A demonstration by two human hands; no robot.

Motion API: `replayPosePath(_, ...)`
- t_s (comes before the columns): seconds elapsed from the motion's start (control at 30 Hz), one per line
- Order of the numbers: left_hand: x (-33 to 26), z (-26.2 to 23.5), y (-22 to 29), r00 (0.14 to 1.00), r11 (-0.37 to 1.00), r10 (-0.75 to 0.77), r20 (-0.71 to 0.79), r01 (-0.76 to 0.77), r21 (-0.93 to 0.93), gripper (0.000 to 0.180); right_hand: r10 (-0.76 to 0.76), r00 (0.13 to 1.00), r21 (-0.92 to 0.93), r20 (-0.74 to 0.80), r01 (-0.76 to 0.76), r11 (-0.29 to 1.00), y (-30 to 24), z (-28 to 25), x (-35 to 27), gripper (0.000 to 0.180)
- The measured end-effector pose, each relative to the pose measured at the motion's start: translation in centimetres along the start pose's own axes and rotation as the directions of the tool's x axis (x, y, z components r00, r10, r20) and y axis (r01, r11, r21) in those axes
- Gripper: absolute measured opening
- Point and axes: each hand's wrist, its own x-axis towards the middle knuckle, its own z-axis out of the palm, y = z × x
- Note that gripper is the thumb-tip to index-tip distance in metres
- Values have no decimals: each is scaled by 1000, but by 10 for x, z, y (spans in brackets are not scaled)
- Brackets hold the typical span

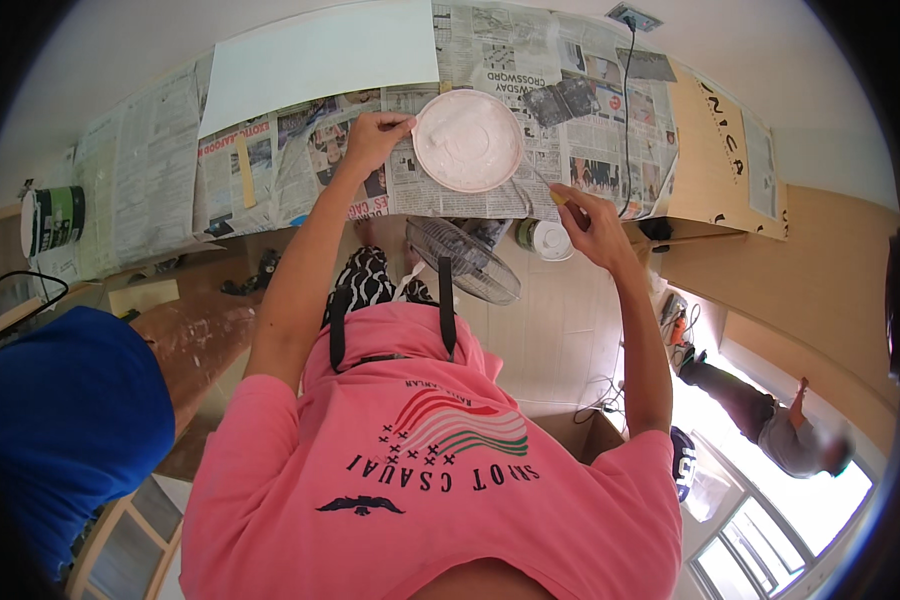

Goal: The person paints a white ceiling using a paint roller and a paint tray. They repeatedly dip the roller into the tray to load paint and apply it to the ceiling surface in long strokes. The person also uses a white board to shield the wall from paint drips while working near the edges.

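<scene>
A round, pale tub or lid (467, 177) lies on the newspaper-covered table, its inside coated with smooth white paste (460, 130). At its left rim, my left hand (375, 140) pinches the edge between thumb and fingers. My right hand (592, 225) is closed round a slim tool with a yellowish handle (558, 198). The thin grey end of this tool points up and left toward the tub, apart from it, near the table's front edge. Its exact kind is too small to make out.
Newspaper (410, 190) covers the table. On it lie a white board (320, 65), a dark flat piece (560, 101), a yellowish strip (245, 170) and a black cable (627, 120). Below stand a fan (460, 262) and a bucket (552, 240). People are at left (70, 420) and far right (790, 440).
</scene>
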Motion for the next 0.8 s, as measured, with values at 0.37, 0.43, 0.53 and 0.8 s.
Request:
replayPosePath(0.37,4,1,-7,1000,999,23,-15,-24,-23,21,36,999,20,-16,-35,999,-2,12,-23,35)
replayPosePath(0.43,3,2,-6,1000,999,25,-17,-25,-28,20,41,999,17,-16,-41,999,-5,5,-37,35)
replayPosePath(0.53,3,1,-3,1000,998,30,-8,-31,-49,21,57,998,36,-37,-55,998,-12,0,-41,34)
replayPosePath(0.8,2,0,-5,998,997,60,8,-60,-52,21,44,999,87,-21,-42,995,-15,28,-9,33)
